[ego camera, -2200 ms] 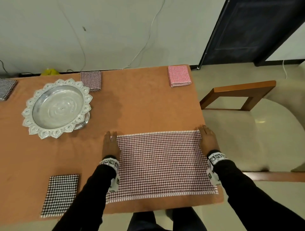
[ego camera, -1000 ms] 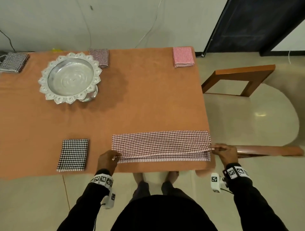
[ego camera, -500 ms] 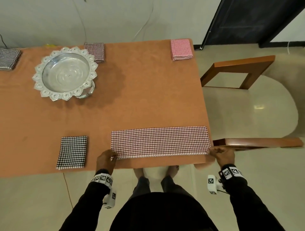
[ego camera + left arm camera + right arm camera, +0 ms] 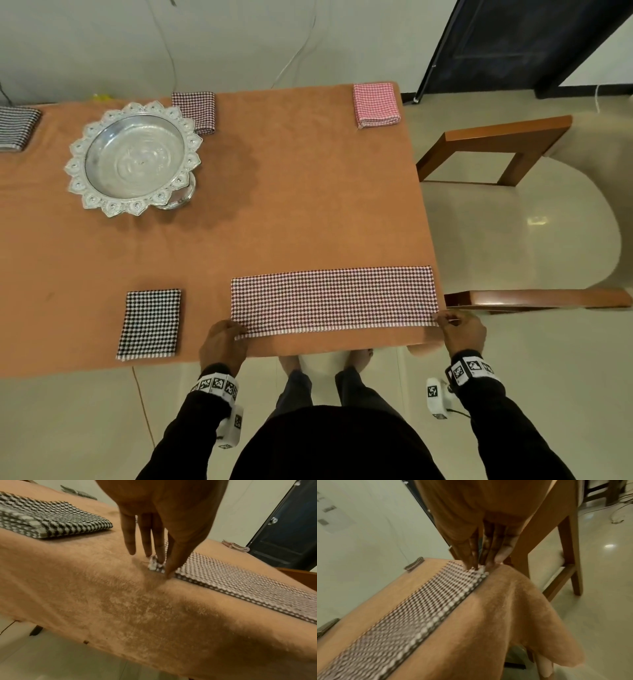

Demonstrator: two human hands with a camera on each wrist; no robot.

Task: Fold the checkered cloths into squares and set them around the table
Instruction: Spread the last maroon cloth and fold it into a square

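A maroon checkered cloth (image 4: 334, 299) lies as a long strip, folded once, near the front edge of the orange table (image 4: 291, 192). My left hand (image 4: 224, 342) pinches its near left corner (image 4: 155, 564) between thumb and fingers. At the strip's near right corner (image 4: 479, 570), by the table's corner, my right hand (image 4: 460, 330) pinches the cloth. Folded squares lie around the table: a black checkered cloth (image 4: 150, 323) at the front left, a maroon cloth (image 4: 195, 109) at the back, a pink cloth (image 4: 376, 104) at the back right, and a dark cloth (image 4: 15, 126) at the far left.
An ornate silver pedestal tray (image 4: 133, 157) stands at the back left. A wooden chair with a cream seat (image 4: 513, 222) sits against the table's right side, its armrest (image 4: 541, 298) just beyond my right hand. A dark door (image 4: 513, 41) is at the back right.
The cloth was spread wide with my hands at its far corners. Both hands brought the far edge toward me, folding it into a narrow strip, and now hold the near corners.
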